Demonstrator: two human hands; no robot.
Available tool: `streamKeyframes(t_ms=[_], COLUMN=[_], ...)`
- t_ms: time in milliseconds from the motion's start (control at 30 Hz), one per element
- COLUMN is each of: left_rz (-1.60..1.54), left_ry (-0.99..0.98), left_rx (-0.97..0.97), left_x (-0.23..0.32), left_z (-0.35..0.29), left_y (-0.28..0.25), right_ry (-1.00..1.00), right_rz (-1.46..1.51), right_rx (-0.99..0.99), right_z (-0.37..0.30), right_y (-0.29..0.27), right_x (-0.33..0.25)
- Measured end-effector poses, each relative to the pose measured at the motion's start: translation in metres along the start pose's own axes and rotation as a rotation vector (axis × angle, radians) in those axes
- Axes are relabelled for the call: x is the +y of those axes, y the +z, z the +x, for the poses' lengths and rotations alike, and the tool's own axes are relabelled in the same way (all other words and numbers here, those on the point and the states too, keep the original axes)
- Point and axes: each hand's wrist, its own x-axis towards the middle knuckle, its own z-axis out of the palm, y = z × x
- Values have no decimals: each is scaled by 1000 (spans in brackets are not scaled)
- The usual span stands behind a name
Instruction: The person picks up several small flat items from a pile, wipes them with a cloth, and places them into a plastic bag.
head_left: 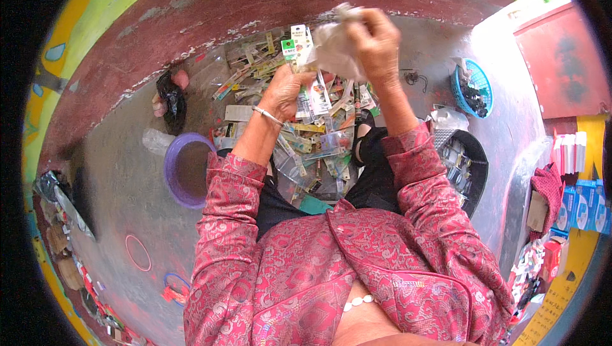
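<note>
Here, pinching a crumpled whitish cloth point(335, 51) with the right hand point(377, 40); just left of that grip, pinching cards point(299, 43) with the left hand point(287, 91), above scattered packets point(319, 145).

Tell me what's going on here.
A person in a red patterned jacket is handling small packaging over a heap of flat printed packets on the floor. The right hand pinches a crumpled whitish piece, cloth or thin film, I can't tell which. The left hand is at some printed cards; its grip is partly hidden. A purple basin stands to the left, a blue basket and a black tub to the right.
</note>
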Motion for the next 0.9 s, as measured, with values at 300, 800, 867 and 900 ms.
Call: streamKeyframes(t_ms=[300,800,867,900], left_rz=[-252,22,108,162], left_ry=[192,525,521,544], left_rx=[-23,1,3,10], left_x=[14,12,12,8], left_z=[-6,2,5,10], left_y=[6,5,1,-4], right_ry=[-435,-204,-240,-184], right_rz=[-252,-200,-225,-171], right_rx=[-532,-373,-342,-371], right_z=[-18,-32,-34,-39], right_y=[9,32,32,35], right_x=[-16,-29,-30,-26])
